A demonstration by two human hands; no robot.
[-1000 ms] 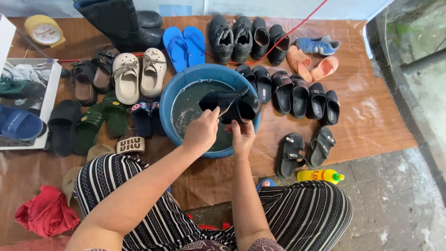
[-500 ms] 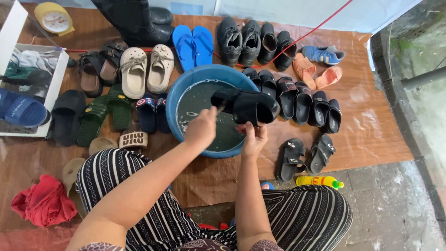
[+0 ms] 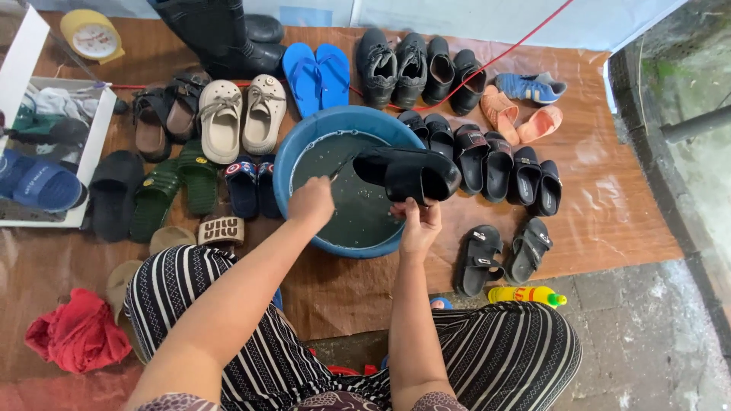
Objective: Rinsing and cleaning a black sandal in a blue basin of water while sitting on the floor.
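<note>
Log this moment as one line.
right hand: holds black slipper | left hand: closed, over blue basin | basin: dark water

Right hand (image 3: 420,225) grips black slide sandal (image 3: 407,173) from below, over blue basin (image 3: 293,156) of water. Left hand (image 3: 311,202) closed above water. Yellow bottle (image 3: 525,294) near mat's front edge.

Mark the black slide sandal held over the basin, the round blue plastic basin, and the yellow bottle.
Black slide sandal (image 3: 407,173), head view, on its upper strap.
Round blue plastic basin (image 3: 298,141), head view, on its left rim.
Yellow bottle (image 3: 525,294), head view, on its body.
</note>
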